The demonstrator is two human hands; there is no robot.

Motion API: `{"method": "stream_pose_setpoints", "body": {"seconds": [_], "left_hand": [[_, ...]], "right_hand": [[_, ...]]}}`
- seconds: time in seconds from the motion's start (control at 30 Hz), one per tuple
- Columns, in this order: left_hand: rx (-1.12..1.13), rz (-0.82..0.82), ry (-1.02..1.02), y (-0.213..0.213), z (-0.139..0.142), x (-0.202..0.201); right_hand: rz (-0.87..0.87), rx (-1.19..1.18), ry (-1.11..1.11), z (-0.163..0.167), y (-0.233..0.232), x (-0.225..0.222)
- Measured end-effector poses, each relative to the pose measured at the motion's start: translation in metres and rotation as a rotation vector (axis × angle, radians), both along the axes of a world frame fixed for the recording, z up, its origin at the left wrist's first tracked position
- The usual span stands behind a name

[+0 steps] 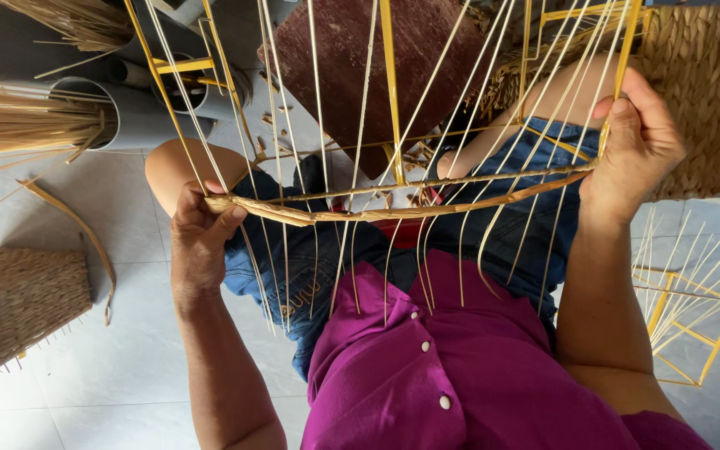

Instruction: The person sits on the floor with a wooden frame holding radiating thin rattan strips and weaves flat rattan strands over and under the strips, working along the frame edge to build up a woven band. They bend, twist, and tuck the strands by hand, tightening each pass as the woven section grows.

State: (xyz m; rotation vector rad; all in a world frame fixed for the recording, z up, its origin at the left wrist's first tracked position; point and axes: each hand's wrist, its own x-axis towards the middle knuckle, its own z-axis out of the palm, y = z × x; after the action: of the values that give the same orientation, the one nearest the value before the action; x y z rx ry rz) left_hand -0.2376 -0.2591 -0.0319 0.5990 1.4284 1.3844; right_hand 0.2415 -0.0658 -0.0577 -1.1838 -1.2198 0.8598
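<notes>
A yellow metal frame [391, 92] strung with several thin pale reed spokes rests over my lap. A flat tan weaving strand [393, 208] runs across the spokes from side to side. My left hand [197, 237] pinches the left end of that strand against a frame bar. My right hand [637, 146] grips the right frame bar where the strand ends. Loose spoke ends hang down over my denim shorts and magenta shirt.
A dark brown wooden board [360, 58] lies beyond my knees. Grey tubes holding dry fibre bundles [27, 121] sit at upper left. Woven baskets sit at left [10, 312] and upper right [702, 83]. Another yellow frame [693, 317] lies at right on the tiled floor.
</notes>
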Motion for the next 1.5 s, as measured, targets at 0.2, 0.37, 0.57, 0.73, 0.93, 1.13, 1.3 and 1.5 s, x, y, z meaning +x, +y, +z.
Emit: {"method": "stream_pose_setpoints", "body": {"seconds": [0.2, 0.37, 0.57, 0.73, 0.93, 1.13, 1.3, 1.5], "left_hand": [[0.020, -0.008, -0.021, -0.005, -0.003, -0.004], [0.034, 0.016, -0.028, -0.005, -0.008, -0.005], [0.071, 0.009, -0.050, 0.008, -0.012, -0.004], [0.079, -0.014, -0.022, 0.019, -0.012, -0.006], [0.030, -0.025, 0.063, 0.012, -0.020, -0.003], [0.133, 0.007, 0.009, 0.007, -0.036, 0.003], [0.183, 0.032, 0.219, 0.012, -0.029, 0.010], [0.158, 0.164, 0.923, 0.012, 0.007, 0.028]], "right_hand": [[0.002, 0.058, 0.068, -0.002, -0.006, 0.000], [0.028, 0.073, 0.089, -0.006, -0.001, -0.001], [-0.031, 0.100, 0.087, -0.014, 0.022, -0.002], [-0.074, 0.055, 0.047, -0.019, 0.027, 0.001], [-0.008, 0.068, 0.011, -0.029, 0.032, 0.014], [-0.012, 0.037, -0.029, -0.048, 0.037, 0.035], [0.060, 0.035, -0.036, -0.079, 0.051, 0.069], [-0.056, -0.070, -0.191, -0.054, 0.043, 0.058]]}}
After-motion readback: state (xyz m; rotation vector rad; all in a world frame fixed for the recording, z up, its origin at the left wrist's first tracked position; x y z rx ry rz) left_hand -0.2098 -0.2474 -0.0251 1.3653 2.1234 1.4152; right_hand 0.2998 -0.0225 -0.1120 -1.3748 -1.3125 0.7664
